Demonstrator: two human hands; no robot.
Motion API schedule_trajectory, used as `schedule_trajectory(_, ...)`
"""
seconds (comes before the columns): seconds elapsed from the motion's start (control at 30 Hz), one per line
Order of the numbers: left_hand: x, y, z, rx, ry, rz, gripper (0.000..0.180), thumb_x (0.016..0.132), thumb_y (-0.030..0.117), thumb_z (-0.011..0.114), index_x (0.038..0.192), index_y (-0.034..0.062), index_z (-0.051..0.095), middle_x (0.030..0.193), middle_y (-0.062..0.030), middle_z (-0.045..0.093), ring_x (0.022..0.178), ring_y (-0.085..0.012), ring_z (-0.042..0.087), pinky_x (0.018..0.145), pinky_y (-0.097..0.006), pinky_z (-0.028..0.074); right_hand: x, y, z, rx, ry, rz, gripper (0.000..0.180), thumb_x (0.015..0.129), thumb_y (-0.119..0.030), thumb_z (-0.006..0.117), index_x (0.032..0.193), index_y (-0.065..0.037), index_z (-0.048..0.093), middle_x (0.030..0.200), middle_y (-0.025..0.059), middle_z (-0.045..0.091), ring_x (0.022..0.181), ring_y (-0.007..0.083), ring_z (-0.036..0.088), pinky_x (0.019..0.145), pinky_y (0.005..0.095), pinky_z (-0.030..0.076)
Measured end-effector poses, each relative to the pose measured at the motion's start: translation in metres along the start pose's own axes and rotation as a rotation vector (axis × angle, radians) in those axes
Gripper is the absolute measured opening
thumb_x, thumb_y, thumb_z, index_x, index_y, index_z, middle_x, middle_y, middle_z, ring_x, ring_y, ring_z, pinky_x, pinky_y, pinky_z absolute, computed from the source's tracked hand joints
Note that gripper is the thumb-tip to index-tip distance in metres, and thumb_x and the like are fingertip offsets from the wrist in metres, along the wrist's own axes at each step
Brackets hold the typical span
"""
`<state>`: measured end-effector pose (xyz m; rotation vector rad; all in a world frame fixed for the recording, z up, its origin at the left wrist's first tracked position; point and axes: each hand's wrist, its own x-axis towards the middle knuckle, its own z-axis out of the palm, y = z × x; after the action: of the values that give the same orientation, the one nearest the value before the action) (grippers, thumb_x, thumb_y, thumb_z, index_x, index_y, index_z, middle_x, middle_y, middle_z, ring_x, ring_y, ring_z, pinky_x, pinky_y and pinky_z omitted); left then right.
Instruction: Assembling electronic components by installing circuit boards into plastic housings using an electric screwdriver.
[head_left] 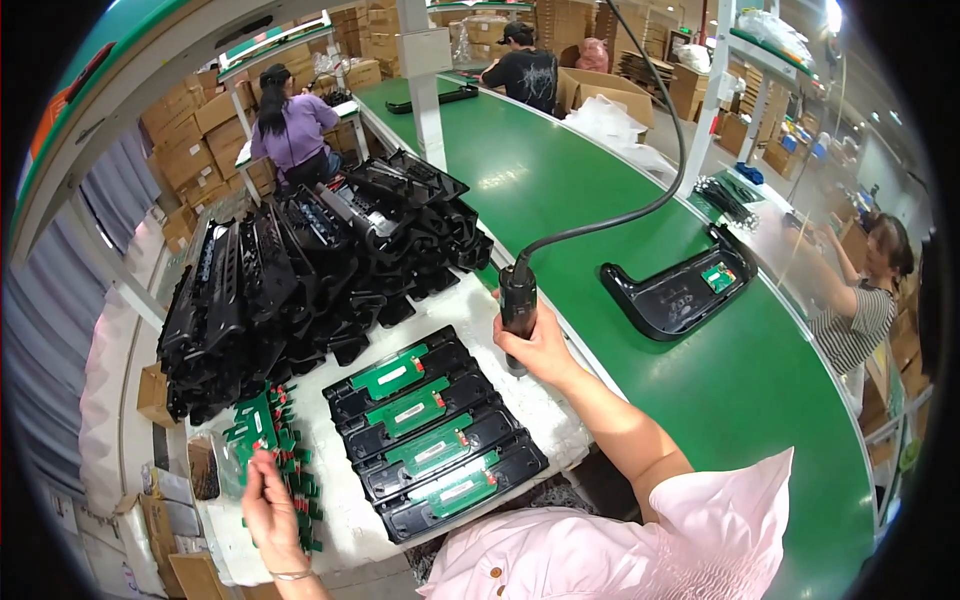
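A black powered screwdriver point(518, 305), hung from a dark cable point(640, 190), is gripped upright by the closed fingers of the right hand point(540, 345) at the far corner of the white counter point(345, 520), just beyond four black housings point(435, 435) laid side by side with green circuit boards point(428, 447) seated face up, apparently for access from above. The left hand point(265, 505) is extended to a loose pile of green boards point(275, 440), whether its fingers are closed on one cannot be told. A heap of empty black housings point(300, 270) is stacked behind, and one fitted housing point(680, 285) lies on the green conveyor belt point(760, 380).

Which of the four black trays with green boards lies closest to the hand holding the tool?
The top tray of the row, farthest from the person; the right hand gripping the black power tool is just beside it.
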<state>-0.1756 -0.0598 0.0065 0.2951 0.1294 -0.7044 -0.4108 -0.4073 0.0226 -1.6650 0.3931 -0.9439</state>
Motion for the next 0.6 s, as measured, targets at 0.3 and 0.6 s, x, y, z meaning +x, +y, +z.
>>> schedule_trajectory(0.3,-0.05,-0.124,0.018,0.303,0.104,-0.303,0.019,0.084,0.007,0.052,0.101,-0.0003,0.052,0.086,-0.0089,0.057,0.079,-0.0142,0.057,0.071,-0.022,0.051,0.008,0.007,-0.001,-0.024,0.096,-0.107,0.037,0.068,-0.006,0.055,0.105,-0.001,0.05,0.063,-0.0022,0.049,0.054,0.0048,0.046,0.051,0.0195,0.038)
schedule_trajectory(0.6,-0.049,-0.179,0.028,0.311,-0.003,-0.429,0.02,0.084,0.01,0.053,0.101,-0.0004,0.051,0.086,-0.0067,0.057,0.079,-0.0128,0.058,0.069,-0.02,0.051,-0.016,-0.113,0.017,0.621,-0.176,-0.236,0.048,0.073,-0.007,0.045,0.119,0.002,0.036,0.065,0.0041,0.043,0.058,0.0134,0.041,0.061,0.0267,0.035)
